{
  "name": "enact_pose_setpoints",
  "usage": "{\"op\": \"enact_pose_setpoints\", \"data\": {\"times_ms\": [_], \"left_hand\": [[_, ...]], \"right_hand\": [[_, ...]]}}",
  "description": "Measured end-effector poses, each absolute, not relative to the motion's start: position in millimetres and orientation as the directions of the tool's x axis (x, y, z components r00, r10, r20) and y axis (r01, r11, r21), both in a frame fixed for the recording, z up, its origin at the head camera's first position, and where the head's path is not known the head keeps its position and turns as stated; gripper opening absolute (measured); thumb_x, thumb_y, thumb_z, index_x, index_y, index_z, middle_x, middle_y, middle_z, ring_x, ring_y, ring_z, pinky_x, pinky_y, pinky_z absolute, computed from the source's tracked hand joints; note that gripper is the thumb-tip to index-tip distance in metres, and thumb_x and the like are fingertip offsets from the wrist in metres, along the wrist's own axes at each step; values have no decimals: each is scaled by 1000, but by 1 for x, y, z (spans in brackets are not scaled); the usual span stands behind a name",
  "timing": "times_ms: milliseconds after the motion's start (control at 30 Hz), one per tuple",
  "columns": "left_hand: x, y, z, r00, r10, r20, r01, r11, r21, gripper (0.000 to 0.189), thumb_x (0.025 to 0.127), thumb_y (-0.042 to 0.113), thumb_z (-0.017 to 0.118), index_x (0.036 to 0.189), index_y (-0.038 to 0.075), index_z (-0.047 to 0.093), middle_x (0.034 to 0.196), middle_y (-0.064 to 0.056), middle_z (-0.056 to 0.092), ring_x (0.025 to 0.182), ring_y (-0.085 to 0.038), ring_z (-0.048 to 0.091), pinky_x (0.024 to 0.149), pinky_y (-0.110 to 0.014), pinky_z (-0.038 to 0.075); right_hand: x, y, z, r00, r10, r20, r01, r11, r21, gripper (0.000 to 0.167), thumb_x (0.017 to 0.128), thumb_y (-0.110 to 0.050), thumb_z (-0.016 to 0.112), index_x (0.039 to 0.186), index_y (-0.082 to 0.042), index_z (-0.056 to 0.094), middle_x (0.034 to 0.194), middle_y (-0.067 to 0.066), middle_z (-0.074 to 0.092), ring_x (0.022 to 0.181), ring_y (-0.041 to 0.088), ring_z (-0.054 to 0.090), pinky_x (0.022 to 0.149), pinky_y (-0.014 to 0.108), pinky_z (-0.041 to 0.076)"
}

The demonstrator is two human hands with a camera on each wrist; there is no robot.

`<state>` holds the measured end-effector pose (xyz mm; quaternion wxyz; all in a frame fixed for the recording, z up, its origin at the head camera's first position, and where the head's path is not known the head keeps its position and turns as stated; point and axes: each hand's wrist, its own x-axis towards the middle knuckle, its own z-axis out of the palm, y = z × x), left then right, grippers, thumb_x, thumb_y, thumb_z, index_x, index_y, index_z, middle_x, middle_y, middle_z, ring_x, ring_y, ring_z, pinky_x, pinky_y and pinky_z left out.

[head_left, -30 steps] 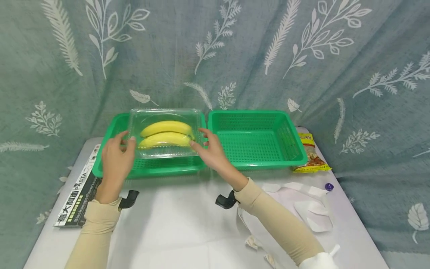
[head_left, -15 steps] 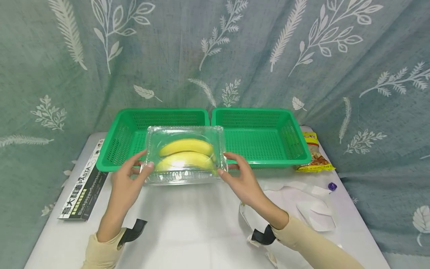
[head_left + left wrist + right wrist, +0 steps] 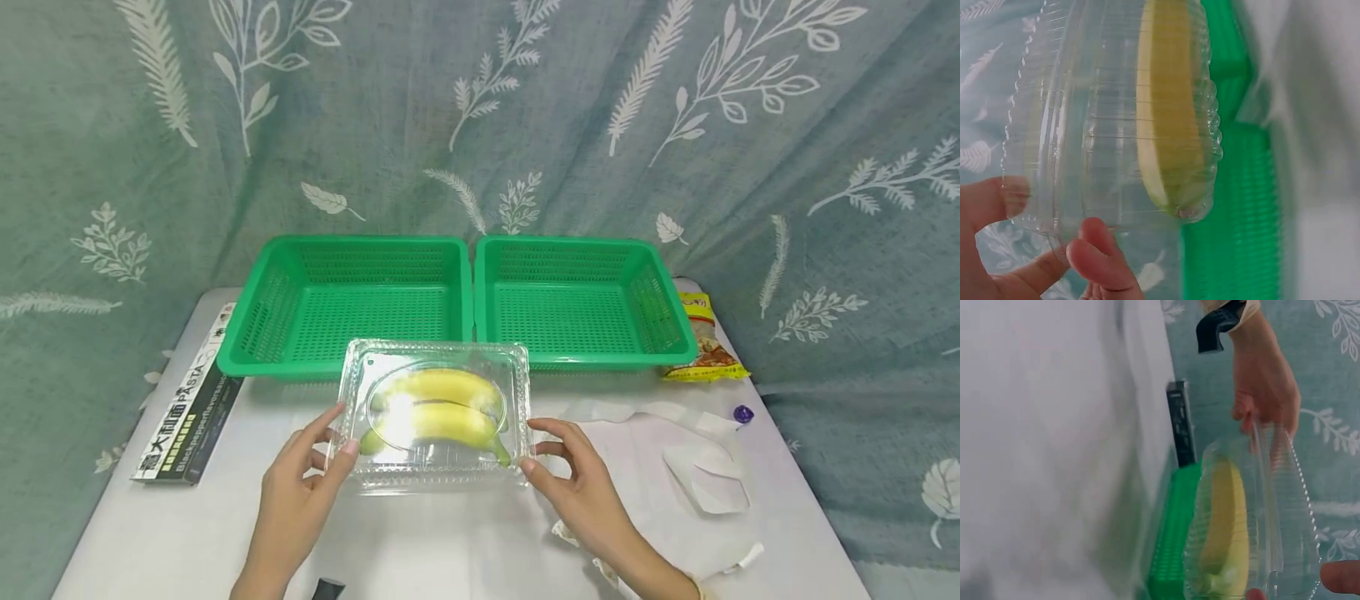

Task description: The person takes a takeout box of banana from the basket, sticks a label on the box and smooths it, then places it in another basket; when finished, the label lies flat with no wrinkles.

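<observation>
A clear plastic clamshell box [image 3: 435,354] with two yellow bananas [image 3: 442,421] inside is held above the white table, in front of the green baskets. My left hand [image 3: 300,483] grips its left edge between thumb and fingers. At the right edge, my right hand [image 3: 585,487] pinches the box the same way. The left wrist view shows the thumb and fingers of the left hand [image 3: 1054,250] on the rim, with one banana [image 3: 1172,112] behind the clear wall. In the right wrist view the far end of the box [image 3: 1272,500] sits in the left hand [image 3: 1266,387].
Two green baskets, one left [image 3: 367,312] and one right [image 3: 562,317], stand side by side at the back. A pasta box [image 3: 187,408] lies at the left and a yellow food packet [image 3: 705,346] at the right. A purple ball [image 3: 742,414] and white strips [image 3: 705,475] lie nearby.
Both hands have brought the banana box from above the left basket toward the body and somewhat right. The left basket's inside now shows. The grip on the box stays.
</observation>
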<state>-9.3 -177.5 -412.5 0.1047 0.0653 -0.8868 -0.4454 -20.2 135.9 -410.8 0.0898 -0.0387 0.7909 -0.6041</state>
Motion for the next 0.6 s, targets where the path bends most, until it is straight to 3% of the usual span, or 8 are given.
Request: {"op": "enact_pose_setpoints", "data": {"times_ms": [200, 367, 600], "left_hand": [[9, -168, -440, -985, -171, 33, -63, 526, 848, 48, 98, 24, 66, 145, 18, 53, 110, -8, 57, 63, -3, 49, 47, -20, 48], [8, -166, -458, -991, -108, -77, -118, 445, 888, 53, 100, 27, 63, 150, 17, 47, 120, -14, 54, 63, -6, 57, 55, -22, 56], [-3, -162, -472, -994, -47, -102, -112, 465, 878, 60, 100, 27, 62, 154, 15, 39, 130, -19, 51, 70, -7, 57, 60, -23, 58]], "right_hand": [[-4, 142, -425, -980, -96, -172, 140, 274, -952, 42, 91, -16, 74, 130, -24, 62, 136, 2, 56, 113, 23, 59, 75, 23, 58], [-7, 143, -441, -977, -77, -197, 162, 326, -931, 41, 91, -17, 73, 130, -23, 62, 136, 4, 56, 113, 23, 61, 76, 22, 58], [-21, 146, -459, -981, -83, -177, 139, 342, -929, 42, 95, -19, 70, 135, -16, 59, 139, 8, 54, 120, 28, 59, 83, 28, 60]]}}
